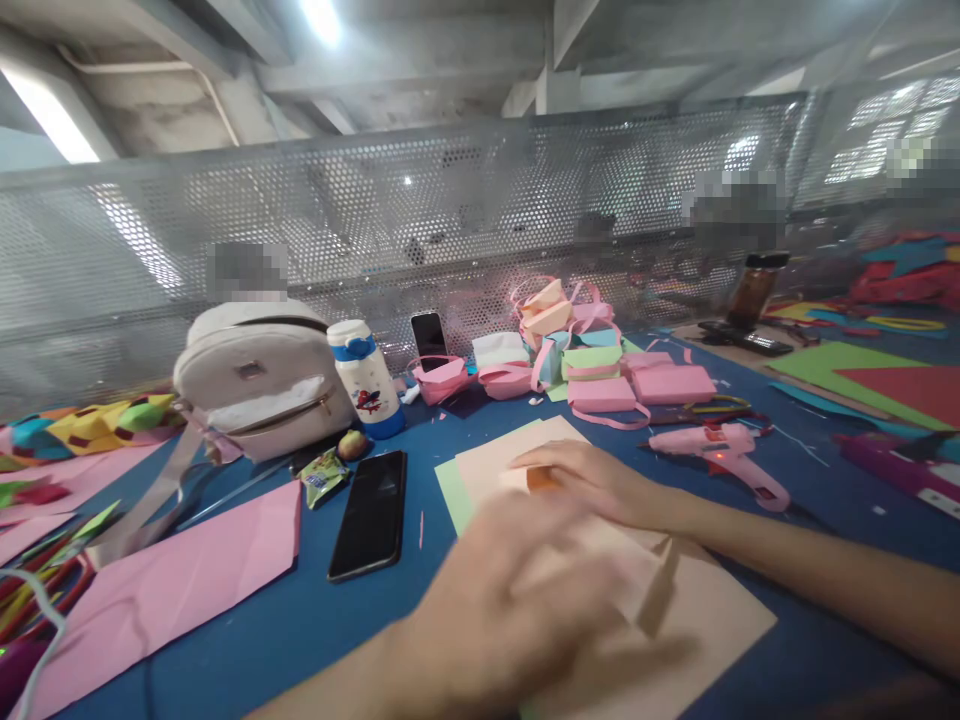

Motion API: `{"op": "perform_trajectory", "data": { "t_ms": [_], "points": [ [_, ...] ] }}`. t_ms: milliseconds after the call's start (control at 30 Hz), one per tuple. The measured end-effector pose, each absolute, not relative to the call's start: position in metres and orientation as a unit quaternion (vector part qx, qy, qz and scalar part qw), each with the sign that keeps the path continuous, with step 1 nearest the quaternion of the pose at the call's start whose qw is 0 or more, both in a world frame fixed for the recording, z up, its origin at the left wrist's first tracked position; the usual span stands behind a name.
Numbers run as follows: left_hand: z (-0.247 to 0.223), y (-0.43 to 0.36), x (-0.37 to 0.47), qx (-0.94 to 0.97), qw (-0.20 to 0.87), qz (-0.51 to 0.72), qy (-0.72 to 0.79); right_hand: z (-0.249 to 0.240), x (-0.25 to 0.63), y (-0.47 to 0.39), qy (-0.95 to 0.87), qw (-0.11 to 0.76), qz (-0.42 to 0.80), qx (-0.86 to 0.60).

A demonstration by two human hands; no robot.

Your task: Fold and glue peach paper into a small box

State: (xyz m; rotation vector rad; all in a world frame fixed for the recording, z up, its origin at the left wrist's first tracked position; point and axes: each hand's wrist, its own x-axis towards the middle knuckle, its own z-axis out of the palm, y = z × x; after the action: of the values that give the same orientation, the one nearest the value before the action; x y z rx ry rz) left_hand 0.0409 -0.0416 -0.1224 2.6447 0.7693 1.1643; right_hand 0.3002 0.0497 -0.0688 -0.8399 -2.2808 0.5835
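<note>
My left hand (517, 600), smeared by motion, hovers in front over a folded piece of peach paper (634, 570); whether its fingers grip the paper cannot be made out. Behind it, my right hand (600, 485) curves over the far side of the same folded piece and holds it, with an orange-lit fold (538, 479) showing beneath its fingers. Both are above flat peach sheets (724, 610), with a light green sheet (451, 495) peeking out underneath. Part of the folded piece is hidden by my left hand.
A pink glue gun (712, 445) with a lit orange spot lies to the right. Small pink paper bags (600, 394) line the back. Left stand a black phone (369, 515), a bottle (367, 385), a backpack (262, 380) and pink paper (202, 570). A perforated metal panel (465, 220) rises behind.
</note>
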Motion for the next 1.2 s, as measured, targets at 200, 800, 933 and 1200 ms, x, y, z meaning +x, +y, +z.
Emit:
{"op": "perform_trajectory", "data": {
  "t_ms": [200, 800, 933, 1200],
  "points": [
    [-0.086, 0.032, 0.062, 0.804, 0.230, 0.459, 0.301, -0.079, 0.288, 0.049, -0.732, 0.350, 0.496, -0.309],
    [-0.094, 0.032, 0.049, 0.753, 0.172, 0.504, 0.387, -0.055, 0.311, 0.039, -0.748, 0.570, 0.134, -0.312],
    [-0.095, 0.030, 0.048, 0.772, 0.135, 0.496, 0.374, -0.064, 0.297, 0.020, -0.838, 0.475, 0.013, -0.269],
    [-0.092, 0.023, 0.047, 0.829, 0.040, 0.476, 0.290, -0.087, 0.289, 0.021, -0.802, 0.476, 0.128, -0.338]
  ]
}}
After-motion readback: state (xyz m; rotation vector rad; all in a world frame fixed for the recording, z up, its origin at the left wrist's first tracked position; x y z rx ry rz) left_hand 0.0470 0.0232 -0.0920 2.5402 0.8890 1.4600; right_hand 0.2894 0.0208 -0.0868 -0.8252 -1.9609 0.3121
